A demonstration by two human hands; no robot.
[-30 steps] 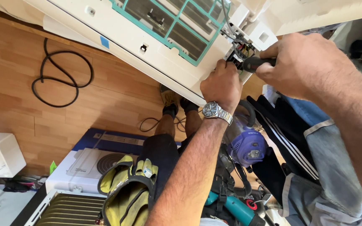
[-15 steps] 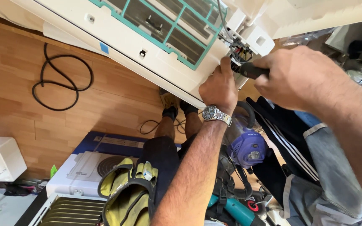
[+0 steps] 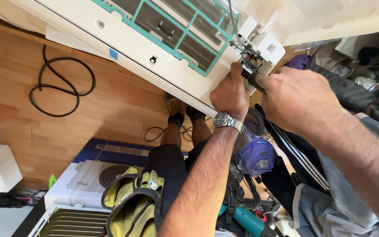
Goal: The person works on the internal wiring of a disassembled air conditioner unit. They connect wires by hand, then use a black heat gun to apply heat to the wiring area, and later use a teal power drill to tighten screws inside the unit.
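White plastic fills the upper part of the head view: a wall air-conditioner unit with its front cover off, so the teal filter frame and the dark fins behind it lie bare. At the right end of that unit sits the open terminal compartment, where a bundle of thin wires comes down into the connectors.

Both hands work at that compartment. The left hand, wearing a metal wristwatch, is bunched just below the terminals, its fingers curled shut against the casing edge and apparently pinching something there; what exactly they grip is hidden. The right hand comes in from the right of the compartment, its fingers closed round the black handle of a tool, probably a screwdriver, whose tip points into the wiring and cannot be seen.

As a judgement, the wiring is mid-way: cover removed and wires reaching the terminals, but the compartment stays open and the cover is not refitted.

Far below the unit lie a wooden floor, a coiled black cable, a printed cardboard box, a purple vacuum cleaner and a teal power tool.
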